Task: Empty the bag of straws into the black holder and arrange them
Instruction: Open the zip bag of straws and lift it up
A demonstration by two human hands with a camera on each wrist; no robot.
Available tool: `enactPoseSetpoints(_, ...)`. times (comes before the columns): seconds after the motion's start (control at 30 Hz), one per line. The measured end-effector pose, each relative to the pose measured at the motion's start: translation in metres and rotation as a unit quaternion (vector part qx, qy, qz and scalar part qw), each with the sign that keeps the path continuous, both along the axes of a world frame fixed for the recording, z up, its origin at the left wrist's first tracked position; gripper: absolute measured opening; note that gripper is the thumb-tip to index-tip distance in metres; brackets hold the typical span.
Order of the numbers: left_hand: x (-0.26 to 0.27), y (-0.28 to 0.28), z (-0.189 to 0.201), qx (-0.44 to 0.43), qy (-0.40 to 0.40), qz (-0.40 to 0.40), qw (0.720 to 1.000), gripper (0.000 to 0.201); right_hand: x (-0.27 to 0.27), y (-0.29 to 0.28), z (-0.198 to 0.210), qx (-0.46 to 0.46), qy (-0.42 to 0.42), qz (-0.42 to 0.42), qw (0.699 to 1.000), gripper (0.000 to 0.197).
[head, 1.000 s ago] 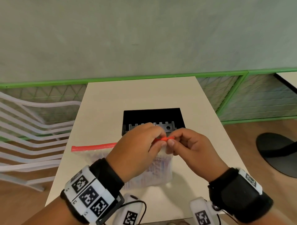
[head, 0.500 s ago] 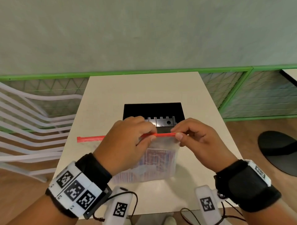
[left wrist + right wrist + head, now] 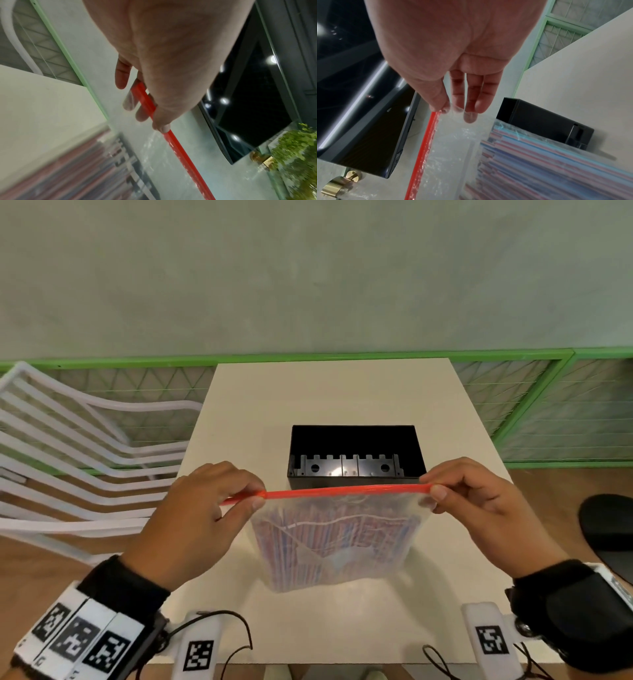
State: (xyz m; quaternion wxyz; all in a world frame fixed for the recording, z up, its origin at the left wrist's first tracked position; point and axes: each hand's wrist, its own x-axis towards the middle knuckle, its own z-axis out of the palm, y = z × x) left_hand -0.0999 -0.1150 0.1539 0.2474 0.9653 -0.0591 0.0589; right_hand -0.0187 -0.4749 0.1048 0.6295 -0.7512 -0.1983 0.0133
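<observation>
A clear zip bag full of red, white and blue straws hangs above the white table, its red zip strip stretched level between both hands. My left hand pinches the strip near its left end, seen close in the left wrist view as thumb on the strip. My right hand pinches the right end. The black holder stands just behind the bag, open side up, with a notched divider inside; its outer wall shows in the right wrist view.
A white slatted chair stands left of the table. A green mesh railing runs behind it. A black round base sits on the wooden floor at right. Two white tagged devices with cables rest at the table's near edge.
Both hands have lifted the bag off the table and moved apart along the red strip. The bag now hangs upright in front of the holder.
</observation>
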Motion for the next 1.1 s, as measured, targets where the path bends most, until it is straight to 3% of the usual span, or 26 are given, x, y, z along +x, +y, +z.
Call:
enactPoseSetpoints(0.13, -0.006, 0.014, -0.011, -0.071, 0.006, 0.053, 0.996, 0.012, 0.002, 0.003, -0.006, 0.018, 0.014, -0.005, 1.0, 0.012)
enactPoseSetpoints(0.3, -0.008, 0.015, -0.038, -0.174, -0.008, 0.063, 0.983, 0.02, -0.002, 0.015, -0.011, 0.042, 0.063, -0.02, 0.997, 0.018)
enactPoseSetpoints(0.37, -0.008, 0.016, -0.052, -0.318, 0.024, 0.086, 0.944, 0.021, -0.003, 0.017, -0.012, 0.056, 0.076, -0.031, 0.995, 0.024)
enactPoseSetpoints(0.43, -0.004, 0.018, -0.072, -0.453, 0.11, 0.09, 0.88, 0.05, -0.002, 0.018, -0.014, 0.071, 0.096, -0.025, 0.993, 0.039)
enactPoseSetpoints(0.5, 0.004, 0.015, -0.094, -0.479, 0.201, 0.074, 0.851, 0.085, -0.002, 0.024, -0.014, 0.079, 0.11, 0.005, 0.991, 0.04)
enactPoseSetpoints(0.53, 0.008, 0.011, -0.103, -0.477, 0.23, 0.065, 0.846, 0.091, -0.001, 0.028, -0.013, 0.081, 0.112, 0.019, 0.99, 0.037)
enactPoseSetpoints(0.63, 0.016, -0.003, -0.12, -0.476, 0.243, 0.09, 0.841, 0.075, 0.0, 0.04, -0.016, 0.1, 0.108, 0.041, 0.988, 0.032)
enactPoseSetpoints(0.7, 0.016, -0.006, -0.128, -0.483, 0.244, 0.103, 0.835, 0.058, -0.001, 0.042, -0.02, 0.106, 0.124, 0.049, 0.985, 0.042)
enactPoseSetpoints(0.8, 0.009, -0.006, -0.135, -0.541, 0.257, 0.101, 0.794, 0.069, -0.012, 0.035, -0.042, 0.046, 0.204, 0.058, 0.976, 0.078)
enactPoseSetpoints(0.87, 0.004, -0.009, -0.136, -0.563, 0.259, 0.106, 0.777, 0.077, -0.024, 0.032, -0.067, -0.039, 0.265, 0.092, 0.959, 0.092)
enactPoseSetpoints(0.97, 0.001, -0.022, -0.136, -0.558, 0.27, 0.109, 0.777, 0.054, -0.035, 0.043, -0.089, -0.159, 0.305, 0.125, 0.931, 0.079)
enactPoseSetpoints(1.1, 0.002, -0.044, -0.123, -0.543, 0.279, 0.11, 0.785, 0.04, -0.029, 0.067, -0.077, -0.161, 0.285, 0.114, 0.938, 0.051)
